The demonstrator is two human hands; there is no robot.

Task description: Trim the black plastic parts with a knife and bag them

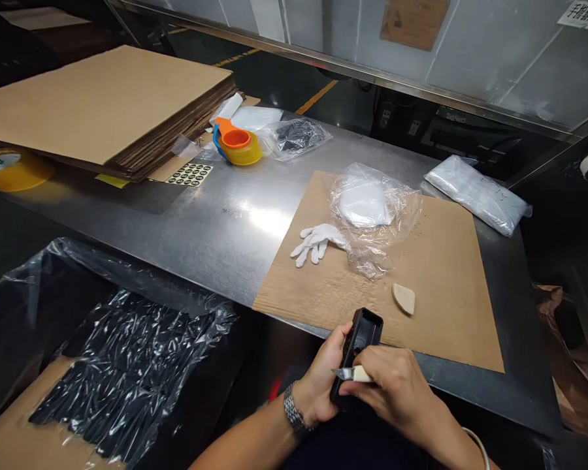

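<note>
My left hand [326,375] is wrapped round a black rectangular tray-like part [367,326], held tilted just off the table's front edge. A knife [360,374] with a pale handle is gripped in my right hand [392,378], its metal blade pointing left across the black part. Beyond my hands lies a cardboard sheet [445,261]. On it are a beige wedge-shaped pad [404,299], a white glove [318,243] and a clear plastic bag [365,199] with white material inside.
A cardboard stack [112,98], an orange tape dispenser [238,140] and a sticker sheet [191,174] stand at the left of the metal table [200,228]. A plastic-lined box [122,372] of wrapped black items is at lower left. A wrapped bundle [477,192] lies at right.
</note>
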